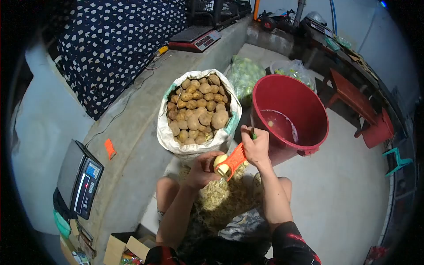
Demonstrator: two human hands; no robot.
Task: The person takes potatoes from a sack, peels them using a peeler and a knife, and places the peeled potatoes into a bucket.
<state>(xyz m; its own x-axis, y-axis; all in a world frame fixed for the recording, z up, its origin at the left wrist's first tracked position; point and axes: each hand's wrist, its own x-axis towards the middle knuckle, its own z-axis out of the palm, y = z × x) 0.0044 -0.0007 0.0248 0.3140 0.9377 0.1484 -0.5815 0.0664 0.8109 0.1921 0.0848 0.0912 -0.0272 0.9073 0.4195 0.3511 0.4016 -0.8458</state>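
Cupped in the left hand (pixel 204 171), fingers curled round the back and side: a pale yellow potato (pixel 219 162), held over the peelings (pixel 216 201) between the knees. Closed firmly on the handle of an orange peeler (pixel 237 157): the right hand (pixel 257 147), with the peeler's head right at the potato; contact of blade and flesh too small to tell. Also in that same fist, upright and slim, with green at the grip: probably a knife (pixel 253 130), pointing away from the potato.

Likely mid-peel, so keep the left fingertips behind the cutting line and off the blade's path. Press lightly, for thin strips and little lost flesh. Turn the potato a little after each stroke, overlapping passes by a sliver. Work low over the peelings for tidy scraps. Mind the upright knife: best set down, with 2 tools in 1 fist making for a loose grip.

Just ahead: a white sack (pixel 163 138), rolled open and full of brown potatoes (pixel 196 106). Beside it, to the right: a red tub (pixel 291 90), with liquid low inside. Off left, on the ledge (pixel 132 145): another orange tool (pixel 110 149), near a lit scale (pixel 87 185).
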